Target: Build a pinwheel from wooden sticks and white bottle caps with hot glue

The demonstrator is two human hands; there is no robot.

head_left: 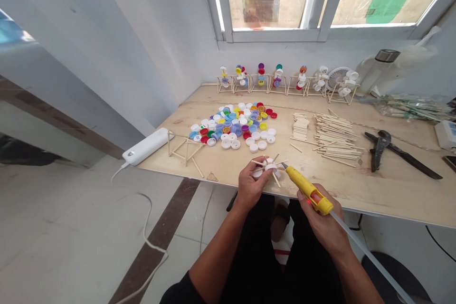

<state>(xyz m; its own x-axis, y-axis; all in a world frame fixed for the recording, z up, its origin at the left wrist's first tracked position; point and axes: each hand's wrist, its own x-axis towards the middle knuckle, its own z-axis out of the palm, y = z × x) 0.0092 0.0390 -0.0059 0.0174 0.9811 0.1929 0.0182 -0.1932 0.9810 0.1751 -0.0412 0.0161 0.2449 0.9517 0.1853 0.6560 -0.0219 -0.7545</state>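
Note:
My left hand is closed on a small wheel of wooden sticks and white bottle caps at the table's front edge. Several sticks fan out from its middle. My right hand grips a yellow glue gun, with a long clear glue stick trailing from its back. The gun's nozzle points left and is close to the wheel's right side; whether it touches I cannot tell. Beyond the wheel lies a heap of coloured bottle caps.
Wooden sticks lie in a short pile and a longer pile, left of black-handled pliers. A stick frame stands beside a white power strip. Finished-looking cap wheels on frames line the wall, near a fan.

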